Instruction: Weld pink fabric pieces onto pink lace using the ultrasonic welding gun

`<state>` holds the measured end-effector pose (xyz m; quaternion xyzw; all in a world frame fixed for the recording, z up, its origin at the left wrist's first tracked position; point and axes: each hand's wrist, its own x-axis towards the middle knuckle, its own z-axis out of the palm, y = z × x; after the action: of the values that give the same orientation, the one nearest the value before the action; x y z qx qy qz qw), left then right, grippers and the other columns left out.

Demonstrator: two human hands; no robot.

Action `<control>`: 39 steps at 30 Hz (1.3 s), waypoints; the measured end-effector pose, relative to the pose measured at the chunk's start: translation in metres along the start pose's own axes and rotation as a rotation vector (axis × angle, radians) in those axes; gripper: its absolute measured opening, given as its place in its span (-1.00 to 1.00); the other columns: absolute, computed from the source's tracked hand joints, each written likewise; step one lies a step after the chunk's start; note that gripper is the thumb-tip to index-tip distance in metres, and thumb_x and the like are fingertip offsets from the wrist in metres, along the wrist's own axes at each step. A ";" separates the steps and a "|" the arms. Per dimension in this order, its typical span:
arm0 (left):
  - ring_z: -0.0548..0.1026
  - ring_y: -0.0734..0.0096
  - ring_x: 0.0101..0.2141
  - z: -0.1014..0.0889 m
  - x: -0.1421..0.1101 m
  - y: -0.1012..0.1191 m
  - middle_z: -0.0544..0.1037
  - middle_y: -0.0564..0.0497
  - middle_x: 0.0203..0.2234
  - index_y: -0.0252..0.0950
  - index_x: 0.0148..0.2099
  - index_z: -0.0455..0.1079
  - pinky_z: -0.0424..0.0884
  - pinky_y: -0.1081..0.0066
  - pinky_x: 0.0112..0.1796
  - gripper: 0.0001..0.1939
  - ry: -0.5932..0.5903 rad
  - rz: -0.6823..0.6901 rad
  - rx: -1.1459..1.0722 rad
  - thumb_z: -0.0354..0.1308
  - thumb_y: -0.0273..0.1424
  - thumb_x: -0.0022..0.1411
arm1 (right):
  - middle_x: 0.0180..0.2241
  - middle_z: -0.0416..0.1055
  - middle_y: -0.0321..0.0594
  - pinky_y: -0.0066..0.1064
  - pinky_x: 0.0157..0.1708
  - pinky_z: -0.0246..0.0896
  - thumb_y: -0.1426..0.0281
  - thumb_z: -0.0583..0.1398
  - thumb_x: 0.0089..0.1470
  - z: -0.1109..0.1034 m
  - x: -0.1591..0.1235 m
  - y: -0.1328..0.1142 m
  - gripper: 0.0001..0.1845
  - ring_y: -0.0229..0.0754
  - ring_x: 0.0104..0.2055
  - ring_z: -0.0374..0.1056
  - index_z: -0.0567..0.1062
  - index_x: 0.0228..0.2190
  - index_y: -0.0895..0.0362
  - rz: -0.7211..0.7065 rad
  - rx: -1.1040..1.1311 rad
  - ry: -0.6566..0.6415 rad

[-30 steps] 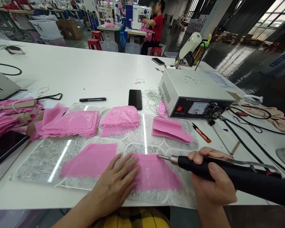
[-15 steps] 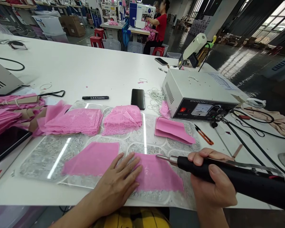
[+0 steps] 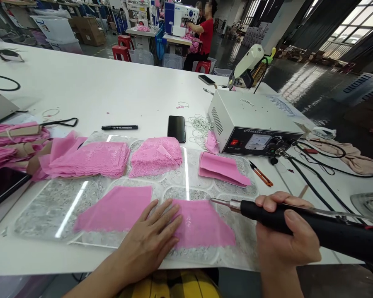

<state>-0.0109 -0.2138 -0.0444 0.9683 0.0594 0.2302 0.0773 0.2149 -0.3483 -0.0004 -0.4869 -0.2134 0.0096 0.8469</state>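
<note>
My left hand (image 3: 153,236) lies flat with fingers spread, its fingertips on the left edge of a pink fabric piece (image 3: 205,225). In my right hand (image 3: 287,227) is a black handheld ultrasonic welding tool (image 3: 267,215) with a thin metal tip. That tip points left and is at the upper edge of the same piece; whether it touches the cloth I cannot tell. Another pink fabric piece (image 3: 118,209) rests left of my left hand. Both lie on a clear patterned plastic mat (image 3: 49,211). Behind them are a lace stack (image 3: 90,159), a smaller lace pile (image 3: 157,155) and folded pink fabric (image 3: 222,169).
A grey control box (image 3: 255,120) stands at the right, with black cables (image 3: 311,178) running toward the tool. An orange cutter (image 3: 261,174), a phone (image 3: 176,128) and a marker (image 3: 119,127) lie on the white table (image 3: 90,91). A person in red (image 3: 206,35) sits at a sewing machine beyond.
My right hand has moved the tool slightly right, and its tip has shifted right along the fabric's upper edge. My left hand stays on the cloth. The view has turned slightly.
</note>
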 end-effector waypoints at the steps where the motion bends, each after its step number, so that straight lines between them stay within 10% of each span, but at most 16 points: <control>1: 0.24 0.18 0.21 0.000 0.000 0.000 0.45 -0.02 0.10 -0.29 0.08 0.42 0.01 0.15 0.25 -0.68 0.001 0.000 0.001 -0.06 -0.36 0.43 | -0.50 0.35 -0.31 -0.33 -0.51 0.28 0.45 0.15 -0.23 -0.002 0.001 -0.001 -0.86 -0.32 -0.56 0.24 0.45 -0.48 0.13 -0.004 -0.007 0.008; 39: 0.16 0.14 0.26 -0.003 -0.001 -0.006 0.39 -0.08 0.15 -0.31 0.14 0.37 0.03 0.11 0.26 -0.67 -0.051 0.070 0.040 -0.01 -0.45 0.38 | -0.47 0.36 -0.30 -0.31 -0.51 0.31 0.43 0.17 -0.15 -0.019 -0.006 -0.012 -0.85 -0.32 -0.56 0.26 0.48 -0.42 0.12 0.008 -0.029 -0.101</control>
<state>-0.0140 -0.2077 -0.0432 0.9767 0.0279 0.2066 0.0513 0.2145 -0.3717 -0.0007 -0.4987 -0.2543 0.0344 0.8279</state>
